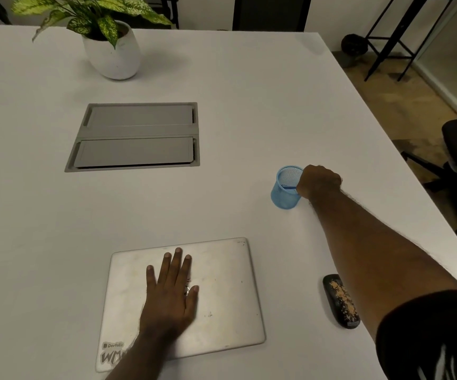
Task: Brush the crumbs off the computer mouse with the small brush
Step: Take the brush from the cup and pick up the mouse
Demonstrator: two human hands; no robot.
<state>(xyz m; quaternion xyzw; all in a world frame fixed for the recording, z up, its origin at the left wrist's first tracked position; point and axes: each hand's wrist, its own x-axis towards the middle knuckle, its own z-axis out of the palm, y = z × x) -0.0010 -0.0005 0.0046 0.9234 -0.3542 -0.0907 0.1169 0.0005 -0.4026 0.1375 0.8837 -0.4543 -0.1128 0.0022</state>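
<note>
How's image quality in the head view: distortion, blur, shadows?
Head view: wide-angle bowing bends the table edges; light is dim and soft, with faint shadows beside the plant pot and mesh pen cup; no harsh glare on the laptop; the right hand at the cup is slightly smeared; crumbs on the mouse read clearly.

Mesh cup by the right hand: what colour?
Light blue mesh cup, clearest in the head view.
</note>
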